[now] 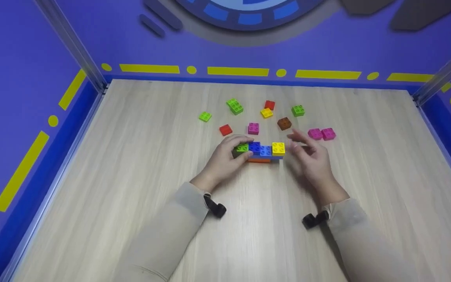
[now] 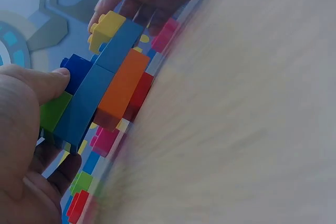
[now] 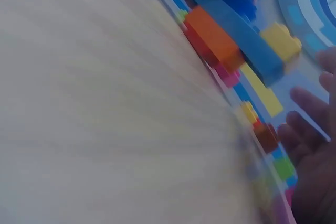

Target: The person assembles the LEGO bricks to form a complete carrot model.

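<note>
My left hand grips the left end of a built block of toy bricks. Its thumb lies over a dark blue brick and a green brick. Light blue bricks form the long middle layer, with a yellow brick on top at the right end. Below the middle sits an orange brick, and a red brick shows under that. Just right of the yellow brick is my right hand, its fingers loosely bent, with nothing visible in them.
Loose bricks lie behind the hands on the wooden table: green bricks, red bricks, a yellow brick, a brown brick and pink bricks. Blue panels stand at the back and sides.
</note>
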The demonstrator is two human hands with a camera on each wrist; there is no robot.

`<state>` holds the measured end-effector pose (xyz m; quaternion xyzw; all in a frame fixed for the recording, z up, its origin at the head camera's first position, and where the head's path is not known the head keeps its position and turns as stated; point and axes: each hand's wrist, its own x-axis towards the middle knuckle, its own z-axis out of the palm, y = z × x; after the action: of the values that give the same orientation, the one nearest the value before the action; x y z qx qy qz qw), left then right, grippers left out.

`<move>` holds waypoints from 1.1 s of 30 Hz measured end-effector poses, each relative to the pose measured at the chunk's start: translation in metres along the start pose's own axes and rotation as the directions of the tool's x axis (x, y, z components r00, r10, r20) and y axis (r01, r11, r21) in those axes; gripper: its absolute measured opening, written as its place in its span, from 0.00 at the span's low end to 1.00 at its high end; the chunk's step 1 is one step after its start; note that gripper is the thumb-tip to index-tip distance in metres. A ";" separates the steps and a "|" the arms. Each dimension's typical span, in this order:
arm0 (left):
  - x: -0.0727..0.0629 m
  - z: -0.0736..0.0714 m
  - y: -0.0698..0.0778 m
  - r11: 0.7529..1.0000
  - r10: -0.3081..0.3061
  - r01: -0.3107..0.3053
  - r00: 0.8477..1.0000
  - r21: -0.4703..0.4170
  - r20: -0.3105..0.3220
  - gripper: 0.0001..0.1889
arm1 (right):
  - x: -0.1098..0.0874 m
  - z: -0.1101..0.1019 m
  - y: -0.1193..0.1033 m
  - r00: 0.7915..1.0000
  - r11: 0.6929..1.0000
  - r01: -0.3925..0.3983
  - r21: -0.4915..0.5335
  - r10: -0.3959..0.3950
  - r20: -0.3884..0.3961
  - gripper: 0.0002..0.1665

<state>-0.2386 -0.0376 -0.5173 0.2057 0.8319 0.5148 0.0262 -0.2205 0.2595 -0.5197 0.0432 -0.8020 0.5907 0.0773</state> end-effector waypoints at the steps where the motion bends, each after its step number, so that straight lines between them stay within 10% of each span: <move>1: 0.000 0.000 0.000 1.000 -0.002 0.002 1.000 0.000 -0.002 0.23 | 0.002 -0.004 0.001 0.999 1.000 0.008 0.001 -0.008 -0.046 0.27; 8: 0.000 0.000 0.000 1.000 -0.022 0.022 1.000 -0.006 -0.011 0.23 | 0.020 -0.037 0.013 0.933 0.999 0.002 0.034 0.011 -0.359 0.21; 15: 0.000 0.001 -0.001 0.999 -0.036 0.036 0.999 -0.016 -0.011 0.23 | 0.026 -0.065 0.025 0.893 0.997 -0.051 -0.057 0.020 -0.449 0.25; 22: 0.000 0.000 -0.001 1.000 -0.011 0.010 1.000 -0.009 -0.011 0.25 | 0.030 -0.077 0.031 0.912 0.947 -0.205 -0.245 0.094 -0.400 0.32; 33: 0.000 0.000 -0.002 1.000 -0.012 0.012 1.000 -0.005 -0.020 0.24 | 0.029 -0.074 0.031 0.963 0.841 -0.194 -0.505 0.064 -0.263 0.34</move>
<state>-0.2393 -0.0382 -0.5191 0.1955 0.8320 0.5187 0.0211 -0.2491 0.3395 -0.5221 -0.1045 -0.9189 0.3534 0.1406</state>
